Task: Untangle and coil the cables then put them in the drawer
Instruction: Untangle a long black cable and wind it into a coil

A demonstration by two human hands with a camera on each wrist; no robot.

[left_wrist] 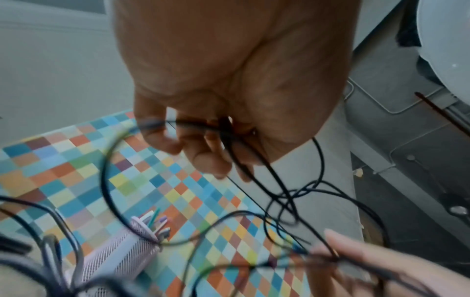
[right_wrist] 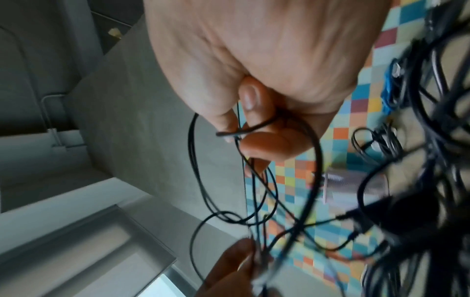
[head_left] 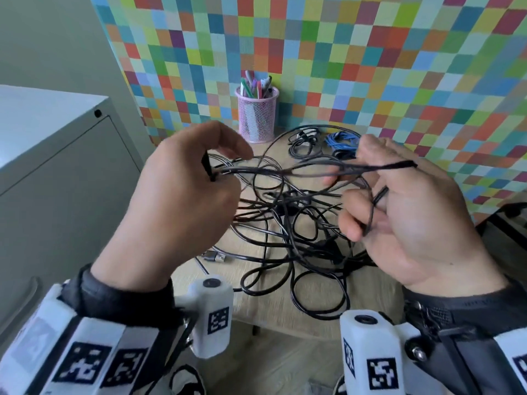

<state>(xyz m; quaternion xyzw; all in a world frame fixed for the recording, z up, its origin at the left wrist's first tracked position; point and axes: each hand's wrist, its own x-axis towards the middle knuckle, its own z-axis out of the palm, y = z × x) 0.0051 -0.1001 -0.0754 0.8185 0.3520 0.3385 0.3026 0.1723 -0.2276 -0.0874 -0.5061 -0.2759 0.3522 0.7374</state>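
A tangle of black cables [head_left: 296,232] lies on the small wooden table [head_left: 273,312]. My left hand [head_left: 199,178] pinches one end of a thin black cable [head_left: 285,169] that is stretched across to my right hand [head_left: 399,201]. The right hand's fingers are curled round loops of that same cable. In the left wrist view the left hand [left_wrist: 218,140] grips the thin black cable [left_wrist: 257,166]. In the right wrist view the right hand [right_wrist: 254,124] has the cable's loops [right_wrist: 203,160] hanging from its fingers. A coiled black cable [head_left: 303,141] and a coiled blue cable [head_left: 342,141] lie at the table's back.
A pink mesh pen cup [head_left: 256,112] stands at the back of the table against the chequered wall [head_left: 342,52]. A grey metal cabinet [head_left: 57,155] stands to the left. A USB plug [head_left: 214,255] lies near the table's left edge.
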